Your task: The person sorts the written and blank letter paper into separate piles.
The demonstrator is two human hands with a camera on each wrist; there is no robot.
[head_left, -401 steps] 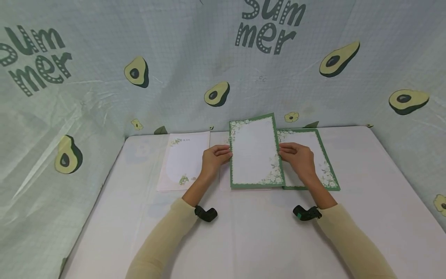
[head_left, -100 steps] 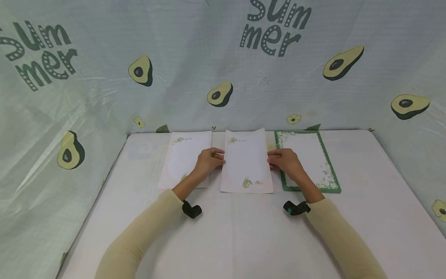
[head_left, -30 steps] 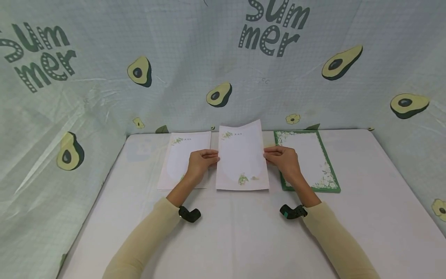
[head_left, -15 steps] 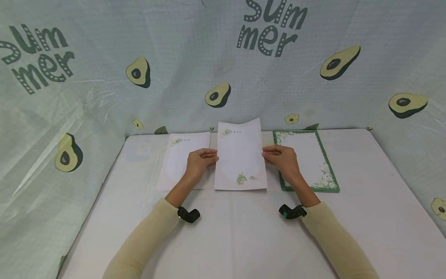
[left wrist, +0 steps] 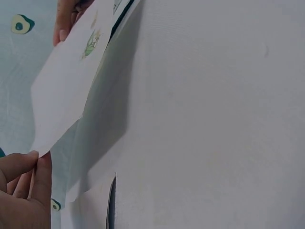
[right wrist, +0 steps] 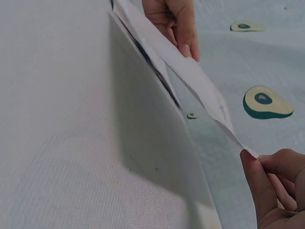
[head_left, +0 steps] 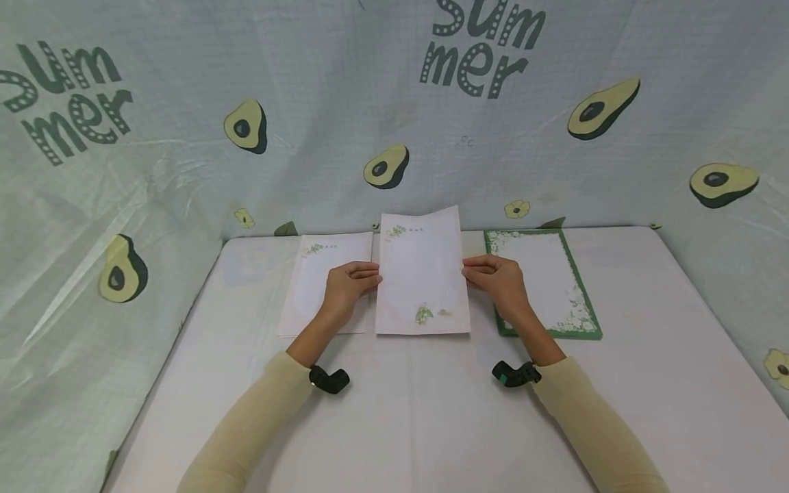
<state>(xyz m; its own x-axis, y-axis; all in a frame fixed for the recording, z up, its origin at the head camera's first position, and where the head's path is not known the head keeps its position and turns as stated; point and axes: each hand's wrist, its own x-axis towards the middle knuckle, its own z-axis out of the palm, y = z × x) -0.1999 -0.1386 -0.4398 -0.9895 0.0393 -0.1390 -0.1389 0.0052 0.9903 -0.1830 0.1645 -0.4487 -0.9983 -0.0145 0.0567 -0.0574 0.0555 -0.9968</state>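
Both hands hold a pale pink sheet of paper [head_left: 422,270] with a small green plant print and white middle. My left hand [head_left: 346,291] pinches its left edge between thumb and fingers. My right hand [head_left: 502,286] pinches the right edge the same way. In the left wrist view the sheet [left wrist: 66,78] hangs above the table, with a shadow below it. The right wrist view shows the sheet [right wrist: 200,88] edge-on, slightly bent. Matching pink paper [head_left: 320,274] lies flat at the left, partly behind my left hand. Green-bordered paper [head_left: 545,274] lies at the right, partly covered by my right hand.
A white-covered table [head_left: 419,418] reaches from the front up to a pale cloth backdrop [head_left: 320,171] printed with avocados and lettering. A side curtain [head_left: 55,342] of like print hangs at the left.
Earlier both hands held a green-bordered sheet in the middle; green-bordered paper now lies only at the right. Since then they have raised the pink sheet from the middle and shifted it slightly left.
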